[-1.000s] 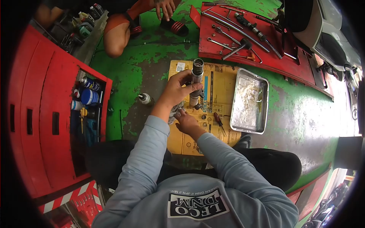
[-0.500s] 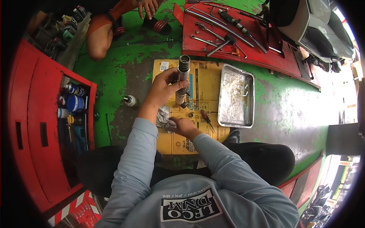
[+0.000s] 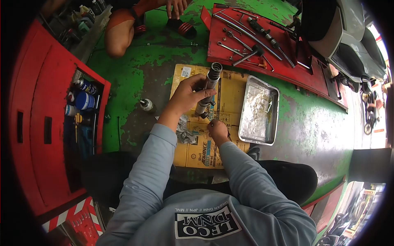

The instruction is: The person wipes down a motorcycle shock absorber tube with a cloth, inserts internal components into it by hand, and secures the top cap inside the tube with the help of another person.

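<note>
My left hand is wrapped round a metal tube, which stands nearly upright with a dark coil spring at its top end. Just right of the tube's lower end, my right hand is closed low over the yellow cardboard; what its fingers hold, if anything, is too small to make out. A crumpled grey rag lies on the cardboard below my left wrist. Beyond the cardboard's right side sits a metal tray with liquid in it.
A white-capped bottle stands left of the cardboard. Several tools lie on a red platform at the upper right, near a scooter. A red cabinet is at left. Another person's knee and hand show at the top.
My right hand has let go of the rag and moved right along the cardboard, its fingers now closed. My left hand keeps hold of the tube, now tilted slightly. The camera view has shifted.
</note>
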